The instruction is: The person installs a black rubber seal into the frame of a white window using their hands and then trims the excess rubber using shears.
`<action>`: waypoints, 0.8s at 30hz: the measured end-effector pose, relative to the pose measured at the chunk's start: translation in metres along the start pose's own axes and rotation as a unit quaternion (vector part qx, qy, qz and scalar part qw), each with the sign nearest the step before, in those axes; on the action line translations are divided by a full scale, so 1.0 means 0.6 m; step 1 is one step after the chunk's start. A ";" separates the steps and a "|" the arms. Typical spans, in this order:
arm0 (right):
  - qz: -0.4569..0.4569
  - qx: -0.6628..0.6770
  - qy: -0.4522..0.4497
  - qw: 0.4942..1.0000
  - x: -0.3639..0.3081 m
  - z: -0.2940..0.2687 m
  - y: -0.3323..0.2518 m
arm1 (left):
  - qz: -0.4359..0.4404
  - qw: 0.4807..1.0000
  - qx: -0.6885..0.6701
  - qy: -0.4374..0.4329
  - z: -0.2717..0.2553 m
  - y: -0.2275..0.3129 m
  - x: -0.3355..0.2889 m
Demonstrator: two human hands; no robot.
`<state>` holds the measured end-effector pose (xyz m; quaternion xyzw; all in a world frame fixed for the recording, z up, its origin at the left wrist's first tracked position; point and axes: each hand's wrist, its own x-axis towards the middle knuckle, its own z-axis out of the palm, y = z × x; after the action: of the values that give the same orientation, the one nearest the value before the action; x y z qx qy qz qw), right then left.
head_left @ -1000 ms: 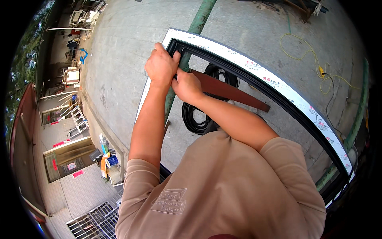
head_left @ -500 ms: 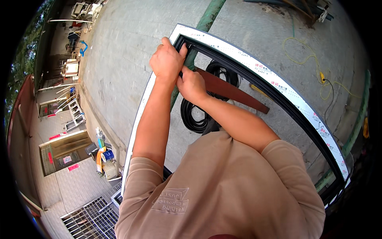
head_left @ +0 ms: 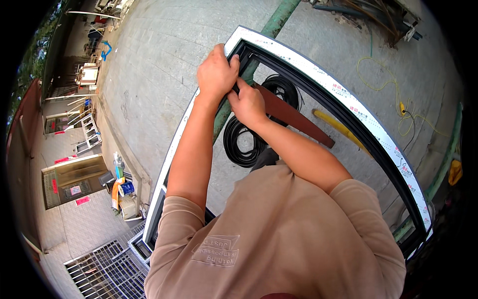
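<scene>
The left thumb reaches over the inner edge of the frame (head_left: 343, 93), its other fingers curled around the outer side, so the left hand (head_left: 217, 74) is closed on it just below the upper corner. The right hand (head_left: 249, 103) sits beside it inside the opening, fingers bent in at the black inner profile (head_left: 359, 127); whether they pinch anything is hidden. Both forearms reach forward, the left nearly straight, the right slanting across from its sleeve. The frame lies in front of the body, over a green bar (head_left: 279, 20). Through the opening show coiled black cable (head_left: 242, 142), a reddish-brown board (head_left: 298, 117) and a yellow bar (head_left: 338, 126). Far left, a pale box (head_left: 128, 206) stands by a blue container (head_left: 127, 188) and bottles (head_left: 118, 160); their contents cannot be made out.
</scene>
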<state>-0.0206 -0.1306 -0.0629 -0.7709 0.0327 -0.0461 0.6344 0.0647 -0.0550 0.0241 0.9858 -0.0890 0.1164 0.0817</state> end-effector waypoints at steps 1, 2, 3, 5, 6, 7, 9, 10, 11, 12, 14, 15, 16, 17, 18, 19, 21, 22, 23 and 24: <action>0.003 -0.001 -0.004 1.000 0.000 -0.002 0.000 | -0.001 1.000 -0.002 0.001 0.000 0.005 -0.001; 0.002 -0.004 -0.004 1.000 0.000 -0.003 -0.001 | -0.008 1.000 -0.002 0.003 -0.001 0.010 -0.003; 0.019 0.006 -0.020 1.000 0.000 -0.005 -0.001 | -0.015 1.000 -0.001 0.006 -0.003 0.015 -0.004; 0.038 0.016 -0.035 0.999 0.000 -0.006 -0.001 | -0.020 1.000 0.004 0.006 -0.003 0.019 -0.004; 0.034 0.016 -0.034 0.999 0.001 -0.007 0.000 | -0.025 1.000 0.011 0.007 -0.002 0.021 -0.003; 0.031 0.018 -0.035 0.999 0.000 -0.004 -0.001 | -0.025 1.000 0.013 0.006 -0.002 0.022 -0.003; 0.027 0.022 -0.031 0.999 -0.001 -0.001 -0.001 | -0.038 0.999 0.019 0.011 -0.001 0.025 -0.003; 0.023 0.025 -0.026 0.999 -0.001 0.001 0.000 | -0.037 0.999 0.019 0.011 0.000 0.027 -0.003; 0.023 0.026 -0.025 0.999 -0.001 0.002 0.001 | -0.039 0.999 0.024 0.008 0.000 0.029 -0.003; 0.025 0.024 -0.026 0.999 -0.001 0.003 0.002 | -0.041 0.999 0.029 0.004 0.000 0.030 -0.003; 0.026 0.022 -0.025 0.999 -0.001 0.003 0.000 | -0.022 1.000 0.018 -0.008 -0.002 0.020 -0.003; 0.006 0.004 -0.006 1.000 -0.003 0.004 -0.001 | -0.005 1.000 0.007 -0.021 -0.003 0.012 -0.002; -0.013 -0.014 0.012 1.000 -0.005 0.005 -0.002 | -0.005 1.000 0.008 -0.020 -0.004 -0.002 -0.003; -0.014 -0.013 0.012 1.000 -0.006 0.007 -0.002 | 0.032 0.999 -0.011 -0.023 -0.007 -0.017 -0.005; -0.013 -0.011 0.012 1.000 -0.006 0.008 -0.003 | 0.069 0.997 -0.030 -0.027 -0.005 -0.027 -0.007; -0.011 -0.010 0.014 1.000 -0.006 0.009 -0.003 | 0.070 0.997 -0.030 -0.027 -0.011 -0.018 -0.007; -0.008 -0.007 0.010 1.000 -0.004 0.009 -0.001 | 0.004 0.996 0.014 -0.085 -0.020 0.004 -0.008; -0.008 -0.004 0.005 1.000 -0.004 0.006 -0.004 | 0.002 0.996 0.013 -0.084 -0.024 0.013 -0.008; -0.008 -0.005 0.003 1.000 -0.003 0.004 -0.006 | -0.012 0.996 0.011 -0.091 -0.028 0.020 -0.008; 0.015 0.001 -0.012 1.000 -0.001 0.002 -0.008 | -0.026 0.995 0.010 -0.098 -0.030 0.023 -0.008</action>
<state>-0.0213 -0.1285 -0.0586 -0.7703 0.0367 -0.0271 0.6360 0.0535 -0.0640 0.0421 0.9952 -0.0701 0.0175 0.0658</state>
